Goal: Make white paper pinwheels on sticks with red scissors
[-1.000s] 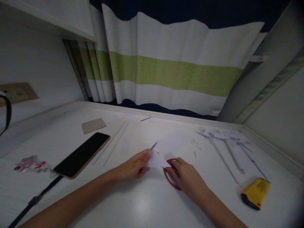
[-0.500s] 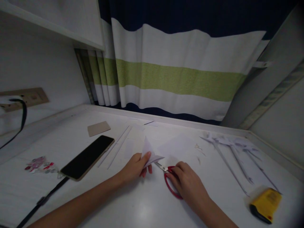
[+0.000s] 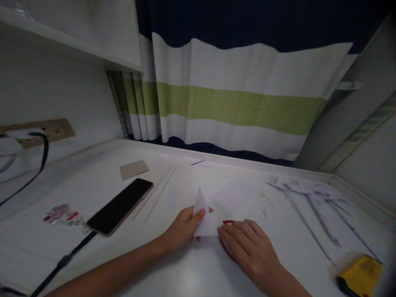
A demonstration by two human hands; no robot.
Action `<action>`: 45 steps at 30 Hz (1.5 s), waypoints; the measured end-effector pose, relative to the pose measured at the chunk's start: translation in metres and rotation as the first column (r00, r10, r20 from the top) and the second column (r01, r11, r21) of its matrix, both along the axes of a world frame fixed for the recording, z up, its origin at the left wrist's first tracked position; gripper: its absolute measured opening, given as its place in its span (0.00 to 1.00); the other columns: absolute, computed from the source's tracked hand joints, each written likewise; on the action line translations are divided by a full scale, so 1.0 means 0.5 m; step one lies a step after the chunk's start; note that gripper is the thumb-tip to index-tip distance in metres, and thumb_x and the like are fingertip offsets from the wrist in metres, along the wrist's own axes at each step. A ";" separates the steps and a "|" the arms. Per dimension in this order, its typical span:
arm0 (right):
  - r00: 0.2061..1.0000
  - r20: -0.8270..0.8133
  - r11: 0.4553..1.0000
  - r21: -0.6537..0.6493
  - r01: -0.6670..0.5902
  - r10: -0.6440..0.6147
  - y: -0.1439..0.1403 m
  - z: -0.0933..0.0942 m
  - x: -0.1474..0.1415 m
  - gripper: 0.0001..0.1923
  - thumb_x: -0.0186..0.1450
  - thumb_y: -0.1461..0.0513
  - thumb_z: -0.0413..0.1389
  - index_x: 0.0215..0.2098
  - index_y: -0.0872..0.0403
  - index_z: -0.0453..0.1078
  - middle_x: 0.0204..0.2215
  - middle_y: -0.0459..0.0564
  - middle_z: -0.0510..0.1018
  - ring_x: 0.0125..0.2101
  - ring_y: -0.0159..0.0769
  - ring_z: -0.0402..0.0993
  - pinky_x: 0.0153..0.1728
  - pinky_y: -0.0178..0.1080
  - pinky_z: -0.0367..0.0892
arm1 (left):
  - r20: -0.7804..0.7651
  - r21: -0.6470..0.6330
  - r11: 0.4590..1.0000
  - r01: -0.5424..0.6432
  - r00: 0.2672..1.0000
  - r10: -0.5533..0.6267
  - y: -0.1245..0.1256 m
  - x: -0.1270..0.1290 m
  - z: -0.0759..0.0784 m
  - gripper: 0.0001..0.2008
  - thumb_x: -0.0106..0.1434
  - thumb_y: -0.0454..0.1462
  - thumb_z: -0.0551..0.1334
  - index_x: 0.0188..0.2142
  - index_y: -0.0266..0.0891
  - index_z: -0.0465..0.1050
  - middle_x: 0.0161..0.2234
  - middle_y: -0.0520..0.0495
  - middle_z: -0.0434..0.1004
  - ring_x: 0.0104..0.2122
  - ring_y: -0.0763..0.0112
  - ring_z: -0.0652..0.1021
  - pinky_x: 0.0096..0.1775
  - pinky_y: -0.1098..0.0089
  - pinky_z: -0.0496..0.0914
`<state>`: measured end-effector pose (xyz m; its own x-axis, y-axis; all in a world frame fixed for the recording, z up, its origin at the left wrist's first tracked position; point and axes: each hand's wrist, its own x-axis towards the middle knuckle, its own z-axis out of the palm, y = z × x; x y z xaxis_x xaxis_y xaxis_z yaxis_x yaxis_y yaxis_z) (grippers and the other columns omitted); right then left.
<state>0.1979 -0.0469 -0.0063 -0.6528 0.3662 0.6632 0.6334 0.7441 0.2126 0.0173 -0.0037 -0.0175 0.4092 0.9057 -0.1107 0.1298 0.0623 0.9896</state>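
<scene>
My left hand pinches a small white paper triangle, point up, just above the white desk. Right beside it, my right hand lies over a pair of red-handled scissors. Only bits of the red handle show at the fingertips and under the palm. The blades are hidden behind the paper and the hand. A flat white sheet lies just beyond both hands.
A black phone with a cable lies to the left, next to a cardboard scrap, thin paper strips and a packet of stickers. Rolled paper sticks and a yellow tool lie at right. A striped curtain hangs behind.
My left hand has turned the paper upright so its point stands up. My right hand has flattened over the scissors, and the blades seen half a second ago are now hidden.
</scene>
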 end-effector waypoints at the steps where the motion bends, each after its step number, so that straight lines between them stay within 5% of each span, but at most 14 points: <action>1: 1.000 0.016 1.000 -0.003 -0.006 0.006 0.000 -0.001 0.002 0.14 0.65 0.69 0.44 0.37 0.63 0.71 0.31 0.55 0.79 0.33 0.41 0.71 0.34 0.42 0.63 | 0.011 -0.022 1.000 -0.012 1.000 0.012 0.002 0.001 -0.001 0.23 0.60 0.48 0.49 0.42 0.29 0.67 0.19 0.51 0.64 0.16 0.76 0.65 0.17 0.76 0.58; 5: 0.998 0.049 0.999 -0.022 -0.038 0.039 -0.001 -0.005 0.003 0.14 0.64 0.70 0.43 0.39 0.66 0.69 0.32 0.59 0.78 0.33 0.43 0.70 0.34 0.43 0.65 | 0.053 -0.063 0.997 -0.044 0.997 0.047 0.003 0.002 0.004 0.25 0.58 0.51 0.49 0.41 0.30 0.67 0.21 0.50 0.64 0.18 0.74 0.66 0.18 0.75 0.59; 8: 0.996 -0.081 0.981 -0.185 -0.052 0.038 0.000 -0.007 0.000 0.10 0.62 0.70 0.47 0.39 0.63 0.69 0.30 0.57 0.77 0.32 0.41 0.69 0.33 0.42 0.67 | 0.085 -0.038 0.998 -0.055 0.995 0.058 -0.001 -0.001 0.015 0.26 0.56 0.53 0.51 0.38 0.32 0.68 0.23 0.50 0.66 0.22 0.73 0.67 0.22 0.75 0.61; 13: 0.957 -0.288 0.876 -0.469 -0.113 -0.031 0.000 -0.004 -0.005 0.09 0.61 0.70 0.48 0.37 0.57 0.68 0.31 0.53 0.73 0.32 0.36 0.67 0.31 0.38 0.68 | 0.116 0.021 0.999 -0.043 0.992 0.040 -0.009 -0.009 0.021 0.32 0.52 0.58 0.51 0.39 0.31 0.69 0.22 0.50 0.66 0.20 0.75 0.65 0.20 0.76 0.58; 18: 0.875 -0.465 0.804 -0.567 -0.179 -0.133 -0.009 0.005 -0.007 0.09 0.62 0.67 0.47 0.37 0.54 0.67 0.31 0.52 0.72 0.34 0.38 0.67 0.34 0.40 0.66 | 0.147 0.065 0.998 0.011 0.989 -0.020 -0.011 -0.016 0.013 0.41 0.45 0.64 0.47 0.41 0.30 0.67 0.17 0.52 0.62 0.13 0.78 0.61 0.14 0.77 0.54; 20: 0.792 -0.552 0.721 -0.657 -0.220 -0.261 -0.011 0.007 -0.009 0.07 0.63 0.65 0.47 0.34 0.54 0.67 0.30 0.51 0.71 0.32 0.37 0.67 0.32 0.39 0.65 | 0.162 0.054 0.999 -0.006 0.987 -0.003 -0.010 -0.017 0.011 0.41 0.44 0.64 0.48 0.40 0.30 0.67 0.17 0.52 0.63 0.13 0.79 0.61 0.14 0.77 0.55; 23: 0.547 -0.638 0.509 -0.767 -0.390 -0.542 -0.006 0.003 -0.012 0.08 0.61 0.57 0.50 0.29 0.53 0.65 0.25 0.47 0.68 0.26 0.34 0.66 0.25 0.35 0.66 | 0.196 -0.014 0.999 -0.044 0.980 0.046 -0.006 -0.014 0.007 0.33 0.46 0.59 0.55 0.36 0.31 0.69 0.19 0.51 0.66 0.16 0.77 0.65 0.18 0.76 0.58; 25: 0.436 -0.633 0.423 -0.763 -0.488 -0.640 0.003 -0.005 -0.011 0.10 0.59 0.54 0.51 0.29 0.53 0.63 0.22 0.44 0.66 0.21 0.31 0.63 0.20 0.33 0.65 | 0.213 -0.058 0.997 -0.059 0.975 0.070 -0.002 -0.008 0.004 0.26 0.50 0.54 0.58 0.33 0.32 0.70 0.22 0.49 0.69 0.20 0.74 0.68 0.21 0.75 0.61; 31: 0.370 -0.613 0.326 -0.732 -0.598 -0.698 0.029 -0.031 -0.004 0.14 0.55 0.52 0.54 0.26 0.54 0.63 0.16 0.40 0.64 0.15 0.27 0.60 0.16 0.31 0.62 | 0.250 -0.143 0.986 -0.089 0.960 0.123 0.004 0.001 0.001 0.20 0.54 0.49 0.58 0.30 0.31 0.71 0.24 0.45 0.73 0.23 0.72 0.71 0.23 0.74 0.62; 38: 0.347 -0.588 0.261 -0.709 -0.655 -0.731 0.034 -0.030 0.000 0.13 0.54 0.53 0.55 0.22 0.55 0.64 0.15 0.41 0.65 0.16 0.28 0.62 0.17 0.31 0.61 | 0.232 -0.191 0.980 -0.060 0.967 0.104 0.013 -0.007 0.018 0.21 0.54 0.48 0.57 0.23 0.29 0.71 0.20 0.45 0.71 0.21 0.73 0.70 0.24 0.74 0.63; 45: 0.380 -0.603 0.252 -0.709 -0.659 -0.702 0.031 -0.025 -0.001 0.13 0.54 0.53 0.55 0.22 0.55 0.64 0.14 0.40 0.65 0.15 0.27 0.62 0.16 0.30 0.60 | 0.126 -0.100 0.987 -0.122 0.983 0.135 0.021 -0.011 0.007 0.21 0.55 0.50 0.56 0.23 0.32 0.68 0.19 0.49 0.68 0.18 0.74 0.68 0.20 0.75 0.59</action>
<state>0.1976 -0.0314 -0.0188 -0.0585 0.9923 -0.1092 -0.1113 -0.1152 -0.9871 0.0119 0.0066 -0.0138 0.3066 0.9402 -0.1487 -0.0161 0.1613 0.9868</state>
